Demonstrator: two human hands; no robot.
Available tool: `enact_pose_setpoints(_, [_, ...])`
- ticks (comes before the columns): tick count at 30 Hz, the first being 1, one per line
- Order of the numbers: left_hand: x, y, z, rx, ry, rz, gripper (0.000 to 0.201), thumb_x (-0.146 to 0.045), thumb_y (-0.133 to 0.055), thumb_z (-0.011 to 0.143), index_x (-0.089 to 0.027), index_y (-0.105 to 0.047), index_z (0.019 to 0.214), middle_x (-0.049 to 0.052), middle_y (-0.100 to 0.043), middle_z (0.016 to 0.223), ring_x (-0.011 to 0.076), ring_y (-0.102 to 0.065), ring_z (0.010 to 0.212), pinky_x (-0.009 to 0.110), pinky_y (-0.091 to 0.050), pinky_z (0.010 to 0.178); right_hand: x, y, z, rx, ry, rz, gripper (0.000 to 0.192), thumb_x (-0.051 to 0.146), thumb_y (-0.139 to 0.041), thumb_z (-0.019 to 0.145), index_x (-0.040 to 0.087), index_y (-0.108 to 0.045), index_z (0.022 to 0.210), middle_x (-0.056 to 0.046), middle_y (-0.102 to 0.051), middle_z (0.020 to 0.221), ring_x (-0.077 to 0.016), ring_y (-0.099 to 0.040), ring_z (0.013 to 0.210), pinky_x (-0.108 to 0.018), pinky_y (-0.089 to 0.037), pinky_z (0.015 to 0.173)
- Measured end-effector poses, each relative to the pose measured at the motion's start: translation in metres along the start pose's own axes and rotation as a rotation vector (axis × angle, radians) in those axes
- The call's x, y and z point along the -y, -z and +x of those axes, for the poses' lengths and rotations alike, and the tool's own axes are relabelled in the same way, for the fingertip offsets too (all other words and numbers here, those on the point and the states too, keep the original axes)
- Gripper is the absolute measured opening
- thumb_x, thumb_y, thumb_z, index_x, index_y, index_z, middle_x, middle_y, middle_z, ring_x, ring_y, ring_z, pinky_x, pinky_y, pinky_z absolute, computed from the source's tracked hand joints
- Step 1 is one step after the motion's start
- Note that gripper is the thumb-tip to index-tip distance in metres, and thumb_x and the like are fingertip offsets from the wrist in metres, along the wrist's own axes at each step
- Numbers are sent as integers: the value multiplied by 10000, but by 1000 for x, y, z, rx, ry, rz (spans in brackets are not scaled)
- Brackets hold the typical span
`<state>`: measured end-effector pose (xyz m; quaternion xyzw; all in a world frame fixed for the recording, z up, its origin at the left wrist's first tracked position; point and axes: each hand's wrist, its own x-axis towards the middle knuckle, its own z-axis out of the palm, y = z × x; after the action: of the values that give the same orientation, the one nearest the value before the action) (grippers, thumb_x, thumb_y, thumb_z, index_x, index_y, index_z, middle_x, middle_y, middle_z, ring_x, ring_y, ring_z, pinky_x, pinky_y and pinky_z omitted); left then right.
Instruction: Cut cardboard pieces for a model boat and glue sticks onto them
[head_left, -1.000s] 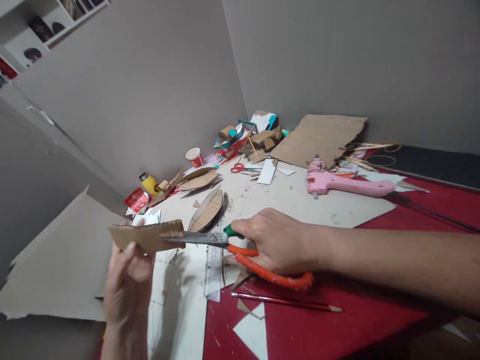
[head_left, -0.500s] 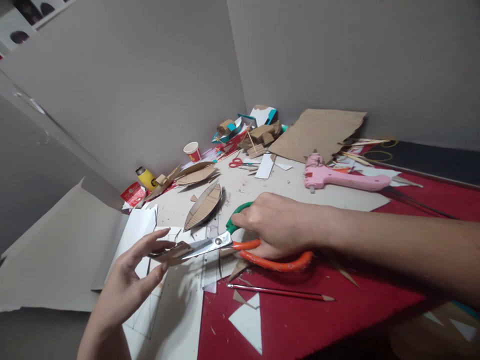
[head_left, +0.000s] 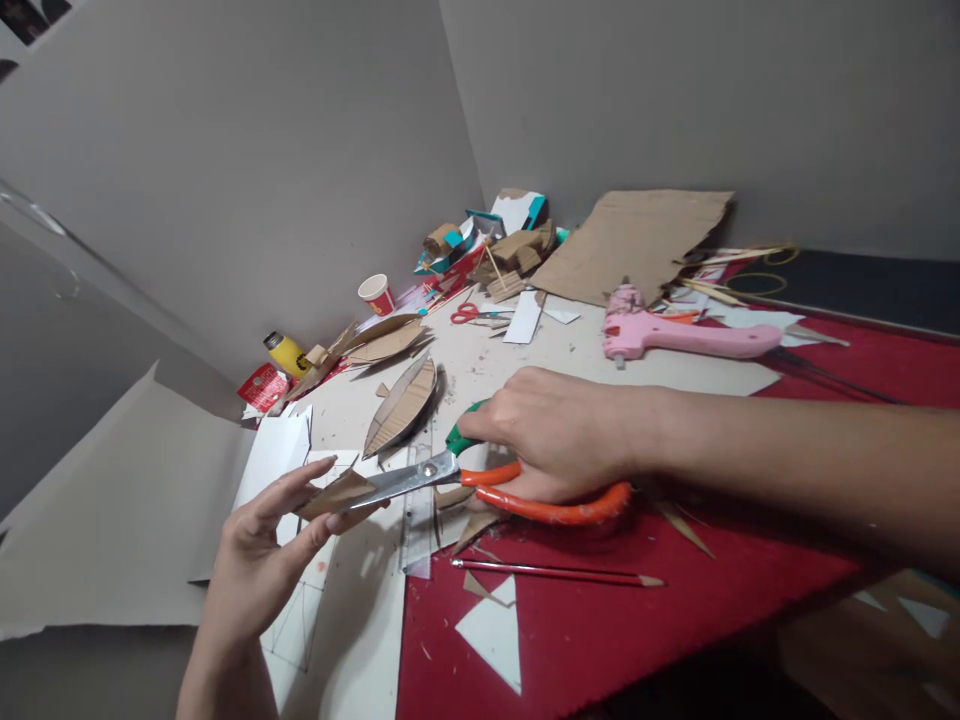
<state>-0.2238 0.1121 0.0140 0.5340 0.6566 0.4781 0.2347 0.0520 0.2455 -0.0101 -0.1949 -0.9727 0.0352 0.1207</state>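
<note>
My right hand (head_left: 559,435) grips large scissors (head_left: 450,478) with orange and green handles, low over the table. Their blades bite into a small brown cardboard piece (head_left: 334,497). My left hand (head_left: 262,555) pinches that cardboard piece between thumb and fingers at the lower left, with the fingers stretched out. A boat-shaped cardboard cutout (head_left: 401,405) lies just behind the scissors. A clear ruler (head_left: 418,515) lies flat under the blades.
A red pencil (head_left: 555,572) lies on the red table surface (head_left: 675,610) in front of my right hand. A pink glue gun (head_left: 675,335), small red scissors (head_left: 469,313), a paper cup (head_left: 376,294), a yellow bottle (head_left: 285,353) and cardboard scraps crowd the back. A large cardboard sheet (head_left: 112,520) lies left.
My left hand turned the cardboard piece from upright to flat and lowered it. The scissors closed further into it and tilted. The view shifted slightly.
</note>
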Motion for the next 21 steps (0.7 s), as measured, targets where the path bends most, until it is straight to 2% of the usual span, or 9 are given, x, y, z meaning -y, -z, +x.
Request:
enact_pose_setpoints(2, [2, -2, 0, -36, -1, -48, 476, -117, -863, 457, -247, -760, 903, 70, -750, 831, 258, -685, 733, 290, -553, 527, -1, 0, 0, -6, -9, 4, 454, 579, -480, 820, 151, -630, 806, -67, -644, 612, -195, -588, 541, -277, -197, 503])
enact_pose_setpoints(6, [6, -3, 1, -43, -27, -5, 480, -101, -858, 463, -248, -763, 910, 77, -750, 886, 251, -688, 761, 284, -569, 557, -2, 0, 0, -26, -28, -48, 481, 600, -453, 823, 151, -626, 808, -70, -640, 605, -202, -590, 531, -283, -189, 495])
enact_pose_setpoints(13, [1, -4, 3, 103, -70, 156, 461, -129, -831, 531, -267, -759, 964, 84, -751, 912, 253, -686, 790, 321, -585, 644, -2, -1, 0, -36, -5, -77, 439, 562, -464, 813, 151, -620, 814, -80, -652, 642, -202, -597, 540, -284, -207, 496])
enact_pose_setpoints(17, [3, 0, 3, 53, -52, 157, 433, -157, -827, 555, -241, -758, 974, 76, -742, 853, 229, -670, 726, 268, -564, 552, -7, 2, 0, -38, -43, -114, 396, 522, -469, 823, 154, -615, 823, -80, -661, 660, -205, -602, 559, -282, -202, 505])
enact_pose_setpoints(21, [5, 5, 4, -20, -116, 205, 368, -175, -809, 597, -214, -746, 957, 81, -719, 883, 201, -643, 724, 222, -530, 535, -10, 7, 2, -22, -72, -140, 415, 531, -461, 832, 153, -629, 811, -83, -666, 649, -203, -593, 548, -274, -196, 505])
